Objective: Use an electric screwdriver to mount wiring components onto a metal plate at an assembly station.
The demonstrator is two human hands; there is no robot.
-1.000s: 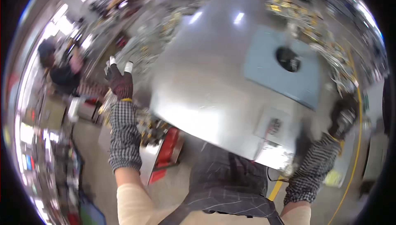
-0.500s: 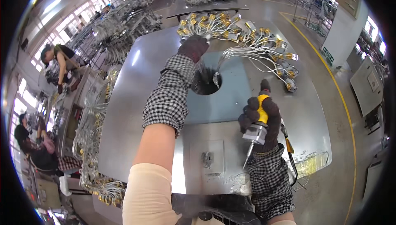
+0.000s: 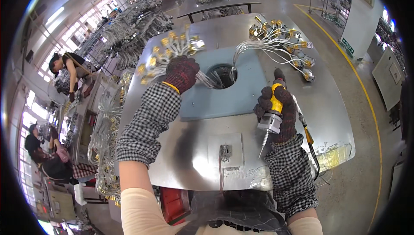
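Note:
My left hand (image 3: 182, 73), in a dark glove with a checked sleeve, reaches over the metal table (image 3: 319, 118) and grips a bundle of white wires with yellow connectors (image 3: 166, 51). The wires run to a round hole (image 3: 223, 75) in a blue-grey pad (image 3: 241, 97). My right hand (image 3: 276, 110), gloved too, holds a yellow and silver electric screwdriver (image 3: 271, 120) upright, tip down, above the table. A second fan of wires with yellow connectors (image 3: 280, 39) lies at the far right of the pad.
A small metal fixture (image 3: 225, 151) sits on a square plate near the table's front edge. Racks hung with wire bundles (image 3: 129, 23) stand to the left. A person (image 3: 69, 69) bends over a bench at far left; other people (image 3: 43, 148) crouch lower left. A yellow floor line (image 3: 366, 97) runs right.
My left hand has moved left from the hole and taken hold of the left wire bundle. The right hand with the screwdriver has stayed roughly in place. One second ago the view was swung away.

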